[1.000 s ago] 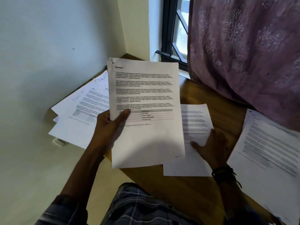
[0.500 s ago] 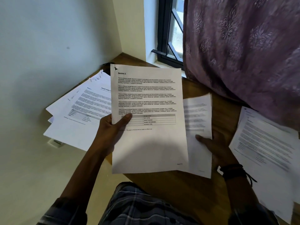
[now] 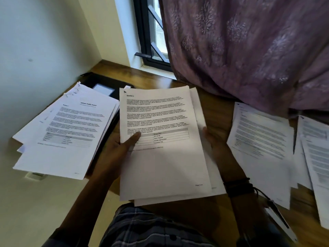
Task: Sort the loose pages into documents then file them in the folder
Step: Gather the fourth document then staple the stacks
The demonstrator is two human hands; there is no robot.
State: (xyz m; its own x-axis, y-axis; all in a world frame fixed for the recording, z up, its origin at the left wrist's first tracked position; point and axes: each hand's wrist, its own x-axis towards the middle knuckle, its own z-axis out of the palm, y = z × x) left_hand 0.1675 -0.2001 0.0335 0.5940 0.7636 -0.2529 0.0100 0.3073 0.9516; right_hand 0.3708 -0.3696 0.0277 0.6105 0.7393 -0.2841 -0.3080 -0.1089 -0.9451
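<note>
My left hand (image 3: 115,155) grips a printed page headed "Section 2" (image 3: 160,157) at its left edge, thumb lying on the text. My right hand (image 3: 215,145) holds a second page (image 3: 216,182) tucked behind it, so only its right and bottom margins show. Both pages hover above the wooden table (image 3: 219,107). A fanned stack of printed pages (image 3: 65,132) lies at the left, partly over a black folder (image 3: 106,82) in the far corner. More loose pages (image 3: 261,148) lie spread at the right.
A white wall runs along the left. A window (image 3: 153,38) and a purple curtain (image 3: 249,47) close off the back, the curtain hanging over the table's far right. Further sheets (image 3: 316,157) overlap at the right edge. My lap in checked cloth (image 3: 151,229) is below.
My right hand lifted the page from the table and brought it behind the page in my left hand. The view tilted, revealing the black folder.
</note>
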